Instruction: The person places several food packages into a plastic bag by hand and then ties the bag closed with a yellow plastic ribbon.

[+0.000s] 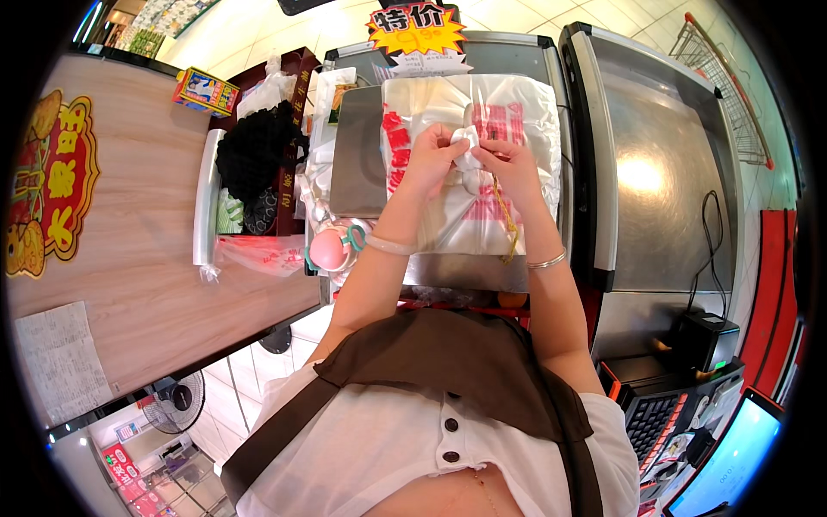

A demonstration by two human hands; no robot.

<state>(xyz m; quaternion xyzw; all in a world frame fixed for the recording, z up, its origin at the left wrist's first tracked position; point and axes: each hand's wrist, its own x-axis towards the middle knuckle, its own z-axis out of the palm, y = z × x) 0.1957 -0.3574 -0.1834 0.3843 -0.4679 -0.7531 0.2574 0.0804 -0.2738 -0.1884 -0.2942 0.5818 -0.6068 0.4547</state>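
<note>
Both my hands meet over a stack of white plastic bags (446,97) with red print, which lies on a metal counter (465,271). My left hand (431,155) pinches one side of a small crumpled white piece (465,143), tissue or thin plastic; I cannot tell which. The fingertips of my right hand (513,169) grip its other side. Below the right hand, a thin yellowish cord or chain (505,210) trails across the bags; whether that hand holds it is unclear. Left of the stack is a flat grey metal plate (358,152).
A pink-and-green bottle (329,249) stands near my left forearm. Further left, a dark red box (284,223) holds a black fabric item (255,155) beside a plastic roll (207,194). To the right are a steel counter (665,168), black cable (714,239), keyboard (652,420) and lit screen (730,465).
</note>
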